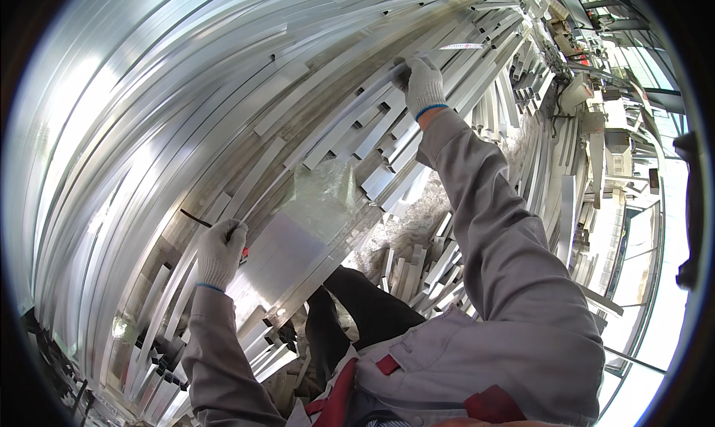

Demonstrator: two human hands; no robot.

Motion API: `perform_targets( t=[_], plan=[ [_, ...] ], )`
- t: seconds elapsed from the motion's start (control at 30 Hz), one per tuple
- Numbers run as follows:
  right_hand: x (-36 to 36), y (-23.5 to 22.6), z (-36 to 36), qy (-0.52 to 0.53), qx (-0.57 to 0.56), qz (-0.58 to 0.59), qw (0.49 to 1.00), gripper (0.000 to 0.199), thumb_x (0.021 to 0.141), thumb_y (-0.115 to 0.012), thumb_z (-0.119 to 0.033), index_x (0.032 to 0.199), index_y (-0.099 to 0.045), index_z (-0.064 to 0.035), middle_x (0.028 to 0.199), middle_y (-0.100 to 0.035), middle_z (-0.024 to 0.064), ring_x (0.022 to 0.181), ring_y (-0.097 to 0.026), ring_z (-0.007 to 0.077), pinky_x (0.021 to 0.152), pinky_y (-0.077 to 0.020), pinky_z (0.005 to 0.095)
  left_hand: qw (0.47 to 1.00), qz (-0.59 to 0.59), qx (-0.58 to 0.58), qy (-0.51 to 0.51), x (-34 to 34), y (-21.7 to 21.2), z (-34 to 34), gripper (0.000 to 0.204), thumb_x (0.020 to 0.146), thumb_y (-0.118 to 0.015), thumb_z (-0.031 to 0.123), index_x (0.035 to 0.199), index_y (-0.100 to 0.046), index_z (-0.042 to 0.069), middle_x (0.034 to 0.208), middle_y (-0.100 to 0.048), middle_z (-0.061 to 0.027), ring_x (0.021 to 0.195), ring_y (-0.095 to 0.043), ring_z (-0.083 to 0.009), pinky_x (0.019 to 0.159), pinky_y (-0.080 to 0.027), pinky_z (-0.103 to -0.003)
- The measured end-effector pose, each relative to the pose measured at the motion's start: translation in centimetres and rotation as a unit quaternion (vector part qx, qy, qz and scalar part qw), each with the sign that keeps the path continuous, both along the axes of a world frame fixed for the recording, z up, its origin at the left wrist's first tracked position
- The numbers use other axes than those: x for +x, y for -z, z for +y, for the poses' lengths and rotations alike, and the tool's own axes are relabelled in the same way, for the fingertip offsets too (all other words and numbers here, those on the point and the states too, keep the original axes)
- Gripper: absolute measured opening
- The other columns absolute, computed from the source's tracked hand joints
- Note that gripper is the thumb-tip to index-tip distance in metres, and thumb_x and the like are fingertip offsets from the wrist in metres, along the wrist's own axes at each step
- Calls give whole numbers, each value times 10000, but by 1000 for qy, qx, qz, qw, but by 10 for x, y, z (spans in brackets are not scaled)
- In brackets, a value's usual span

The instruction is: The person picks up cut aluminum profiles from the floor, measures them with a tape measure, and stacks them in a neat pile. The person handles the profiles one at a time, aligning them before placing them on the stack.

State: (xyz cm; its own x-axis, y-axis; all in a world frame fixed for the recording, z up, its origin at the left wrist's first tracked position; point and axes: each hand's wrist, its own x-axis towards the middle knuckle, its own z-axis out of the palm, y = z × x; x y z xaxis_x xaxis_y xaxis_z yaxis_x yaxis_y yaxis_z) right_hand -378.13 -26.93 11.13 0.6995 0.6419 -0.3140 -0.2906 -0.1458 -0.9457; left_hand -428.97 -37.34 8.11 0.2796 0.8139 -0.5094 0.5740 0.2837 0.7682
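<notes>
Fingers of left hand (pixel 220 252): closed on a dark pen (pixel 195 218) at the near end of an aluminium bar (pixel 328 148). Right hand (pixel 423 83): gripping a tape (pixel 462 46) at the far end. Measuring appears underway; no mark visible yet. Stacked profiles (pixel 149 129) all around.

A great stack of long silvery aluminium profiles (pixel 223 92) carried everything, with a flat, plastic-wrapped bundle of profiles (pixel 298 237) lying directly on top of it and short cut-off pieces (pixel 417 267) heaped loosely at its near, lower edge.
</notes>
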Motion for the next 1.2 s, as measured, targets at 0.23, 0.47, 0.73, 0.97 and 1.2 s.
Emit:
perform_targets(
  t=[0.23,0.47,0.73,0.97,1.2],
  plan=[
    [-209,-14,-138,-460,-171,114,864,510,1092,-687,-163,1550,-545,11,1293,-775,141,1121,-781,231,920,-659,374,984,-84,-119,-100,32,-28,-42,250,1034,-736,177,1210,-772,3,814,-683,-21,709,-645,-98,656,-549,-296],
    [-155,25,-35,-550,-146,-335,751,345,963,-674,-227,1264,-809,-124,1176,-825,141,1098,-792,314,1016,-624,443,948,-113,-177,-239,6,-52,-105,472,1024,-714,139,1476,-663,14,923,-615,-21,784,-585,-84,701,-493,-268],
    [-104,58,57,-637,-292,-592,397,390,851,-779,-174,1239,-818,-175,1205,-813,149,1159,-758,394,975,-617,506,914,-193,-222,-278,-14,-50,-179,241,1069,-671,119,1255,-743,-16,973,-691,-17,863,-633,-81,788,-537,-252],
    [-150,66,49,-685,-256,-639,237,451,833,-769,-85,1278,-789,-162,1163,-810,153,1141,-771,406,909,-630,512,916,-183,-214,-287,9,-40,-195,222,1057,-710,122,1227,-755,-14,949,-705,-19,830,-622,-73,752,-519,-255],
    [-167,53,22,-708,-191,-574,364,478,800,-809,-227,1278,-819,-224,1145,-818,116,1123,-773,372,915,-623,511,915,-184,-197,-299,18,-42,-190,202,1060,-671,115,1197,-757,-8,939,-665,24,794,-550,-43,708,-453,-234]
  ],
)
